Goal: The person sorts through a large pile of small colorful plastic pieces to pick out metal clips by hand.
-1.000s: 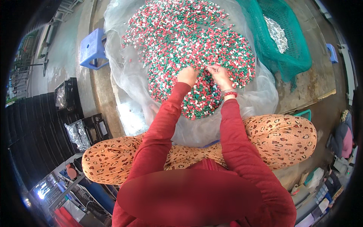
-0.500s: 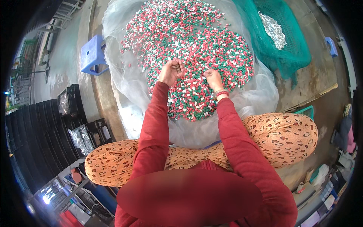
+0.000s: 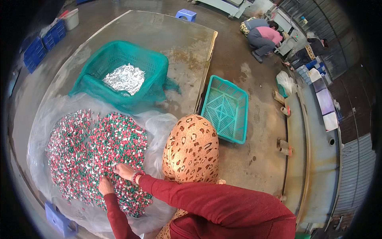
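A broad pile of small red, green and white pieces (image 3: 119, 135) lies on a sheet of whitish netting (image 3: 38, 131). Thin white strips are scattered among the pieces. At the near part of the pile, my left hand (image 3: 105, 186) has its fingers drawn together, and what they hold, if anything, is hidden. Just to its right and a little farther off, my right hand (image 3: 125, 171) is closed with curled fingers low over the pieces. Its fingertips are too small to show what is pinched. A red bracelet (image 3: 136, 177) circles the right wrist.
A green net-draped basket (image 3: 157, 65) beyond the pile holds white strips (image 3: 125, 79). A green crate (image 3: 244, 115) stands right of my patterned knee (image 3: 191, 147). Blue stools (image 3: 59, 219) (image 3: 186, 15) stand at near left and far back. Several people (image 3: 264, 38) crouch at far right.
The view has swung to the right, so the pile and both hands now appear lower left. The crate and the crouching people have come into sight. My hands stay close together over the pile.
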The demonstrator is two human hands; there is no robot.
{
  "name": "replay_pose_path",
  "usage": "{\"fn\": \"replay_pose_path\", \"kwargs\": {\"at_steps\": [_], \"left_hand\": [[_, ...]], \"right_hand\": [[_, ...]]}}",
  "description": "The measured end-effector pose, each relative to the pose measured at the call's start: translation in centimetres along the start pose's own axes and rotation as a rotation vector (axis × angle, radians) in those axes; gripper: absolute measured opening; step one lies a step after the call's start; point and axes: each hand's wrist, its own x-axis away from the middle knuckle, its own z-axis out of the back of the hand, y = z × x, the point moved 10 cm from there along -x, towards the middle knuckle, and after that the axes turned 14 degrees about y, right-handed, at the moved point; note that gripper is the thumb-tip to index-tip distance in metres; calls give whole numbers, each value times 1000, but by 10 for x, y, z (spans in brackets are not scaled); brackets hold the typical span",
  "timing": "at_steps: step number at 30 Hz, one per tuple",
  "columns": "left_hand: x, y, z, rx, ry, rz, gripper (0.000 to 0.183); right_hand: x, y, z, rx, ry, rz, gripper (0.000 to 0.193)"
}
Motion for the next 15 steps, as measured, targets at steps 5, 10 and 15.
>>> {"fn": "replay_pose_path", "kwargs": {"at_steps": [5, 10, 15], "left_hand": [[-5, -43, -26, 781, 20, 280, 12], [1, 6, 21, 2136, -422, 725, 9], [1, -17, 63, 1828, -298, 670, 20]], "right_hand": [[15, -21, -17, -1170, -481, -702, 26], [21, -49, 2, -1409, -547, -717, 17], [41, -60, -37, -1344, -635, -579, 22]]}}
